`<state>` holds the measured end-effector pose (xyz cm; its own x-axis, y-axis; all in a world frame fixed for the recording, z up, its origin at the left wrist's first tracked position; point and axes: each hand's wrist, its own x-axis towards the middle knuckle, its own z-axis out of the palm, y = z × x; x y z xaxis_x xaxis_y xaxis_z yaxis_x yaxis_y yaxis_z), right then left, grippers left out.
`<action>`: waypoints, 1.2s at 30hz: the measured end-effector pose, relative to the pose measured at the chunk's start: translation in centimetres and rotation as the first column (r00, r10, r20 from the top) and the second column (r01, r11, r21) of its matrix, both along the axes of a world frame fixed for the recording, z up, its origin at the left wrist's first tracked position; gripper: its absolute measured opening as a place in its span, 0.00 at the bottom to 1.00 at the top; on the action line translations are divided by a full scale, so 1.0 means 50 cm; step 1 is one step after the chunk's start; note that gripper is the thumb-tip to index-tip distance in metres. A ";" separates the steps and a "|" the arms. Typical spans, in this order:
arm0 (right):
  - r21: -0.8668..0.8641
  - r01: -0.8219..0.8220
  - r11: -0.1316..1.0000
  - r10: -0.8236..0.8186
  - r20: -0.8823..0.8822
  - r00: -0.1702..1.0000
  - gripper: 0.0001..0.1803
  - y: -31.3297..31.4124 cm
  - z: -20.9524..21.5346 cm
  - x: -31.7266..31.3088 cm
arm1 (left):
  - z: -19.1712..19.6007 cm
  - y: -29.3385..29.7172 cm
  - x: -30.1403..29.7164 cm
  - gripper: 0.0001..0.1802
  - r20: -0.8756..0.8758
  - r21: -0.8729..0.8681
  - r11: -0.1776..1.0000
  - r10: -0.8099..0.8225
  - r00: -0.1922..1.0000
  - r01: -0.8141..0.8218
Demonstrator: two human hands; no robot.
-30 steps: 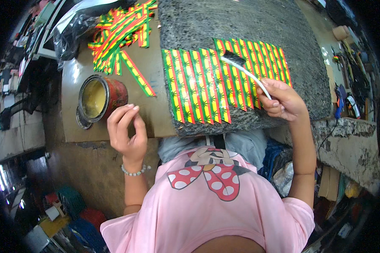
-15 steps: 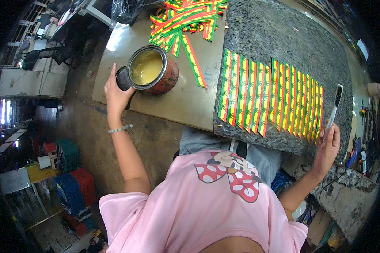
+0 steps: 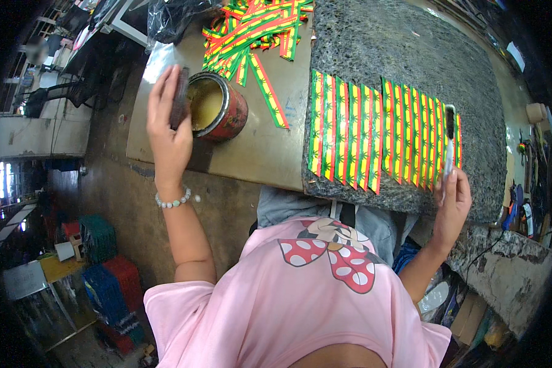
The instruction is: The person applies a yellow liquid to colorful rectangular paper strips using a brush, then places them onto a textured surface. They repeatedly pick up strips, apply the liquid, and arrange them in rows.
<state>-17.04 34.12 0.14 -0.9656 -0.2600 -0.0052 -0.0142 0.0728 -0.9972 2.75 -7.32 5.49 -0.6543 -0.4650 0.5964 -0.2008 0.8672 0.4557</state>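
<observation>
Plainly, textures differ sharply across this surface: a rough, mottled grey-black slab (image 3: pixel 405 43) with a grainy face lies beside the smooth, dull brownish worktop (image 3: pixel 257 161), which carries a glossy patch of reflected light. On the slab, near its front edge, flat green, yellow and red strips with dark leaf-like motifs (image 3: pixel 349 129) lie side by side in two adjoining blocks, their slanted lower ends making a saw-toothed border. More of the same strips sit on the worktop in a loose, criss-crossed heap (image 3: pixel 257 30), one of them trailing out toward the front. Next to the heap is a crumpled sheet of thin black plastic (image 3: pixel 175 21).

Left of the slab stands a squat, round red can with a dark rim and scuffed sides (image 3: pixel 234 116), open at the top — its inside shows a yellowish substance. The left hand (image 3: pixel 170 129), fingers extended and thumb opposed, grips a dark, flat, round lid-like disc (image 3: pixel 180 98) tipped up on edge at the can's left side; whether disc and rim actually touch is hard to tell from this angle. A bracelet of pale beads (image 3: pixel 173 199) circles that wrist.

The right hand (image 3: pixel 452 196) is closed around the slim white handle of a brush with black bristles (image 3: pixel 449 152) — the bristle end points away from the person, over the rightmost strips.
</observation>
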 end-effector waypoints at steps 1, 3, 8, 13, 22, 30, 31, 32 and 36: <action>-0.002 -0.039 0.999 0.039 -0.030 0.999 0.13 -0.007 0.008 0.000 | 0.005 0.003 -0.009 0.29 0.027 0.069 0.995 -0.078 0.997 0.076; -0.011 -0.047 0.999 0.046 -0.044 0.998 0.13 -0.023 0.023 0.004 | 0.007 0.015 -0.018 0.29 0.193 -0.063 0.993 -0.084 0.978 0.098; 0.079 -0.118 0.990 0.123 -0.060 0.991 0.14 -0.080 0.068 0.016 | -0.003 0.030 -0.027 0.32 0.414 -0.248 0.969 0.106 0.904 0.000; 0.139 -0.309 0.941 0.333 -0.211 0.919 0.12 -0.202 0.122 0.023 | -0.002 0.005 -0.026 0.27 0.370 -0.193 0.981 0.080 0.926 -0.008; 0.359 -0.564 0.744 0.612 -0.704 0.360 0.09 -0.550 0.096 0.078 | -0.080 -0.091 0.070 0.27 -0.548 -0.201 0.974 -0.020 0.837 -0.108; 0.702 -0.378 0.604 0.795 -0.566 0.218 0.14 -0.668 0.100 0.175 | -0.170 0.240 0.135 0.16 0.055 0.570 0.806 -0.232 0.971 0.160; 0.623 -0.414 0.663 0.746 -0.597 0.295 0.16 -0.653 0.102 0.167 | -0.174 0.272 0.122 0.16 0.070 0.725 0.665 -0.330 0.941 0.179; 0.546 -0.372 0.751 0.657 -0.677 0.332 0.16 -0.632 0.104 0.150 | -0.174 0.293 0.109 0.18 0.110 0.866 0.487 -0.410 0.905 0.116; 0.455 -0.276 0.847 0.531 -0.745 0.404 0.23 -0.426 0.109 0.011 | -0.179 0.324 0.054 0.32 -0.006 1.000 -0.003 -0.495 0.869 0.005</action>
<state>-16.47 12.80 5.59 -0.3234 -0.7332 0.5982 -0.8955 0.0328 -0.4440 5.44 8.87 -3.49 -0.8661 -0.1931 -0.4610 -0.3955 -0.2990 0.8684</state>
